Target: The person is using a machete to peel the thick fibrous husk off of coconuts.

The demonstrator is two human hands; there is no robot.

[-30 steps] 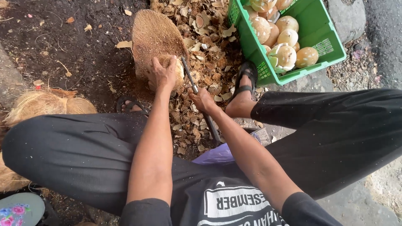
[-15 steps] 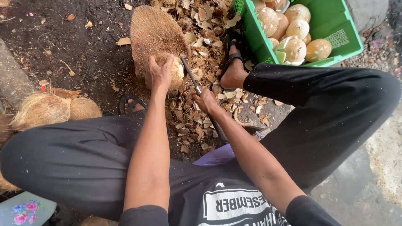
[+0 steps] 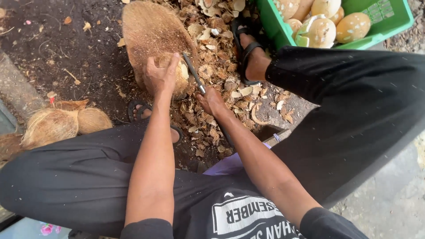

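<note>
My left hand point(image 3: 160, 76) grips a partly peeled coconut point(image 3: 180, 75) pressed against the near edge of a round wooden chopping block point(image 3: 150, 31). My right hand point(image 3: 211, 100) is closed on the handle of a knife point(image 3: 193, 71), and the dark blade rests against the coconut's right side. I sit with my legs in black trousers spread on either side of the block.
A green crate point(image 3: 283, 31) of peeled pale coconuts point(image 3: 322, 31) stands at the upper right, beside my sandalled foot point(image 3: 253, 57). Brown shell chips point(image 3: 217, 53) litter the ground around the block. Husked brown coconuts point(image 3: 66, 123) lie at the left on dark soil.
The view has shifted slightly, so the crate sits higher and further right. Both hands stay at the coconut, and the blade is still against its right side.
</note>
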